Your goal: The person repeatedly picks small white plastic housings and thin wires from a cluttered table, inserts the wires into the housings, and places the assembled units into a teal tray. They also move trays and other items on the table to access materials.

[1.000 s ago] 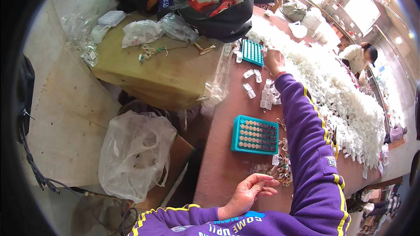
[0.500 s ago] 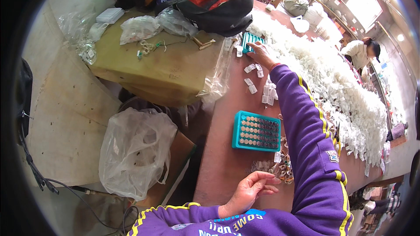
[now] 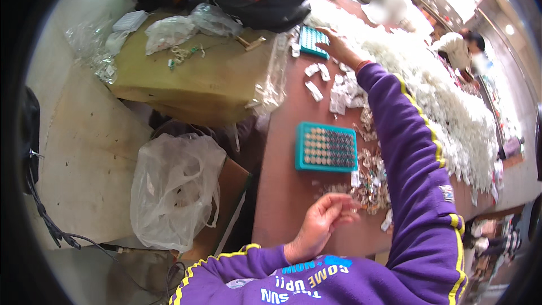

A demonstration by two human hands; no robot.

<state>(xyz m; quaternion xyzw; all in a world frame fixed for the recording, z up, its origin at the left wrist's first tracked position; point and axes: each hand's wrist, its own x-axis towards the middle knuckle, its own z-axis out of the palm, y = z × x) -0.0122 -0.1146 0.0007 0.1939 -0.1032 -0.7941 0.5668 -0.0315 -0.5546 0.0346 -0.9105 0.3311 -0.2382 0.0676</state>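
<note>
My right hand (image 3: 340, 48) reaches to the far end of the brown table. Its thumb and fingers are apart at the right edge of a teal tray (image 3: 313, 42) with rows of small pale spots. Whether they grip the tray is hard to see. Close to my body, my left hand (image 3: 323, 225) hovers with loosely bent, slightly blurred fingers, and I see nothing in it. Beyond it lies a second teal tray (image 3: 298, 155), filled with rows of small round pieces, pale on the left and dark on the right. Small loose parts (image 3: 374, 183) are heaped beside this tray.
White tag-like pieces (image 3: 339, 99) lie between the trays. A large white pile (image 3: 435, 107) covers the table's right side. At left are a yellowish covered surface (image 3: 192, 82), a black bag (image 3: 254, 8) and a clear plastic bag (image 3: 178, 192). Another person (image 3: 460, 51) is at far right.
My right hand has shifted from the far tray's near right corner to farther along its right edge. My left hand has risen slightly toward the loose parts. The whole view has shifted a little.
</note>
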